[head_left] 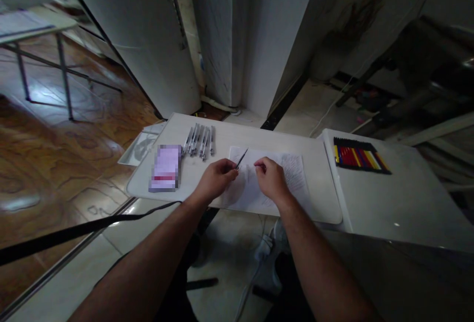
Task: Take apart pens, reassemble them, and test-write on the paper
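Note:
My left hand (217, 180) is closed over the paper, pinching a slim dark pen part (242, 157) whose pointed end aims up and to the right. Beside it, my right hand (271, 178) has its thumb and fingers pressed together; whatever is between them is too small to make out. Both hands are above a white sheet of paper (255, 198) covered partly in handwriting or scribbles. Several see-through pens (200, 139) with dark ends lie in a loose row left of the paper.
A phone (165, 166) with a blurred screen lies on the left of the white table (296, 144). On the right, a white surface (392, 203) bears a row of coloured pens (361, 156). A black strap (92, 225) crosses the lower left. White cables (259, 258) hang below.

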Motion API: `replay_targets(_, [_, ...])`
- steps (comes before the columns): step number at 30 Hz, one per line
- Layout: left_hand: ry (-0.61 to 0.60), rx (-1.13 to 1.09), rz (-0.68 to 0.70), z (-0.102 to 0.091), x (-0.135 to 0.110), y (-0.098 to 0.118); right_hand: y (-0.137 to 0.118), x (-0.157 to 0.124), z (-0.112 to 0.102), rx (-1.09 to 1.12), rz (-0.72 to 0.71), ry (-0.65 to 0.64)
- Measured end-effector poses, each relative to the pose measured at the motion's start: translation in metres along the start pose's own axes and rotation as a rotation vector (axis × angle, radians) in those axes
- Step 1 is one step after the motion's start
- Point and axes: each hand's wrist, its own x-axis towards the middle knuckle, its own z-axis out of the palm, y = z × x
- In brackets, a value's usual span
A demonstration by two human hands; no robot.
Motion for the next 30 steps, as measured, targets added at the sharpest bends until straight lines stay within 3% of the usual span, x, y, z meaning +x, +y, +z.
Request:
replay_targets(9, [0.025,0.127,0.069,-0.003,0.0,-0.001,0.015,0.01,0.003,0.473,0.19,0.149])
replay_targets(18, [0.025,0.193,0.098,-0.002,-0.001,-0.003,0.002,0.008,-0.012,0.898,0.351,0.18])
replay_targets(30, [0.003,0.21,0.107,-0.002,0.0,-0.007,0.001,0.007,-0.013,0.928,0.35,0.169])
